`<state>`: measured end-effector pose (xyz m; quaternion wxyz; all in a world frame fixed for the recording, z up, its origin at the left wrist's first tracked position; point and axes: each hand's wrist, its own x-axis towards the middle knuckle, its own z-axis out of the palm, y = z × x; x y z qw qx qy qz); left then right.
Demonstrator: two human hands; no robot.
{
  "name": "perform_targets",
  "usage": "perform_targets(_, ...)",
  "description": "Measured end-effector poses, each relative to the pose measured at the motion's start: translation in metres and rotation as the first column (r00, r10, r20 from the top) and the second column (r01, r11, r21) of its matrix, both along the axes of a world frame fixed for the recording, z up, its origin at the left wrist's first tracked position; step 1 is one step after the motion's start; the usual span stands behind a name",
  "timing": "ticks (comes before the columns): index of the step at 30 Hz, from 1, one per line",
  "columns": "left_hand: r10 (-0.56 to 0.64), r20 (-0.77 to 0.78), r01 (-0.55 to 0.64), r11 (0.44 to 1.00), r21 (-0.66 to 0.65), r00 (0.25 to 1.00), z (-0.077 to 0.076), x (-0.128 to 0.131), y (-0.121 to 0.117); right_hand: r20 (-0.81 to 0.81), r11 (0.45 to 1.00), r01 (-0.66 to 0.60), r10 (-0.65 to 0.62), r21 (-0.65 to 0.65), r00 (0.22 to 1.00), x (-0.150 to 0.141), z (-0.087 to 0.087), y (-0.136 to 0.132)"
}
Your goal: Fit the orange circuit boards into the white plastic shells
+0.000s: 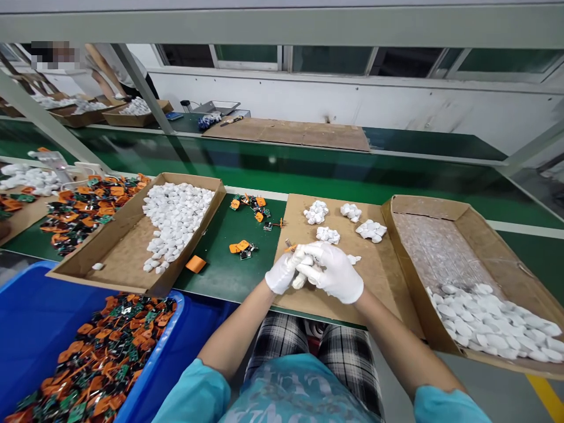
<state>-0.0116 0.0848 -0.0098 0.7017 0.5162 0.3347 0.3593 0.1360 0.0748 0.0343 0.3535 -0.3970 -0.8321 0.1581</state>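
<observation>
While both white-gloved hands are meeting over a brown cardboard sheet (390, 276), the left hand (283, 274) is gripping a small orange-and-metal piece (290, 247) that's poking out past the fingers. The right hand (338, 271) is bending its fingers in right up against the left one, but I honestly can't tell what it's holding, since the gloves are hiding whatever's between them.

Just beyond the hands, a handful of crumpled-looking white clumps (328, 235) are sitting on the cardboard, one of them partly hiding behind the right hand. On the green tabletop (215, 267) to the left, a few loose orange-and-black parts (240, 247) are lying in little groups, and an orange block (196, 264) is sitting beside the left cardboard tray (101, 279). That tray is holding loads of small white pieces (180, 205), while the right cardboard tray (445, 252) is carrying flatter white pieces (493, 323) bunched at its near end. Down at lower left, a blue bin (26, 305) is holding a big jumble of orange and green parts (101, 358).
</observation>
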Motion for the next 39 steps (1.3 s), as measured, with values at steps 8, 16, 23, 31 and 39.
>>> perform_targets(8,0.377,-0.185,-0.384,0.923,0.000,0.907,0.005,-0.001,0.011,0.169,0.857,0.501,-0.479,-0.124,0.861,0.022,0.014,0.171)
perform_targets(16,0.471,-0.345,-0.423,0.882,0.209,0.812,-0.005,0.001,0.008,0.518,0.683,0.704,-0.538,-0.194,0.665,0.031,-0.007,0.240)
perform_targets(23,0.464,-0.351,-0.399,0.884,0.245,0.813,-0.009,-0.001,0.008,0.466,0.786,0.607,-0.497,-0.115,0.732,0.049,0.023,0.191)
perform_targets(31,0.440,-0.349,-0.340,0.887,0.313,0.827,-0.009,-0.001,0.007,0.600,0.860,0.402,-0.149,-0.314,0.786,0.075,0.010,0.091)
perform_targets(39,0.451,-0.378,-0.325,0.877,0.353,0.808,-0.009,-0.001,0.006,0.570,0.838,0.476,-0.261,-0.267,0.779,0.072,-0.004,0.076)
